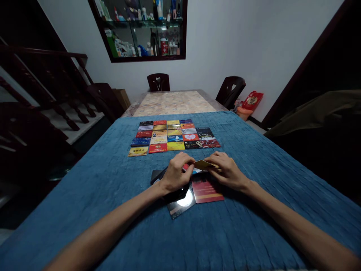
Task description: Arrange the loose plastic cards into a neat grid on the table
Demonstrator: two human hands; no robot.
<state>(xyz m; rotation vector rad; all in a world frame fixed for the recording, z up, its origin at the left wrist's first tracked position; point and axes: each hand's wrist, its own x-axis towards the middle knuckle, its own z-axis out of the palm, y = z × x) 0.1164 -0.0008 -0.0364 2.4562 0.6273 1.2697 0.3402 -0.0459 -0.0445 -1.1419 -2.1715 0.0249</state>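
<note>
A gold card (pixel 202 164) is held tilted between my two hands, low over the blue cloth. My left hand (pixel 177 171) pinches its left end, with part of a red and white card showing behind the thumb. Closed on the right end of the gold card is my right hand (pixel 227 171); another yellowish edge shows among its fingers. Under and around the hands lie loose cards: a red card (pixel 208 191) with an orange stripe, a dark shiny card (pixel 182 205) reflecting light, and black ones partly hidden by my left hand.
Beyond the hands, rows of colourful cards (pixel 175 138) lie close together, with a gold card (pixel 138 151) at the near left corner. The blue cloth (pixel 113 180) covers the table's near part; the marble-patterned tabletop (pixel 175 102) shows behind. Chairs (pixel 158 82) stand around it.
</note>
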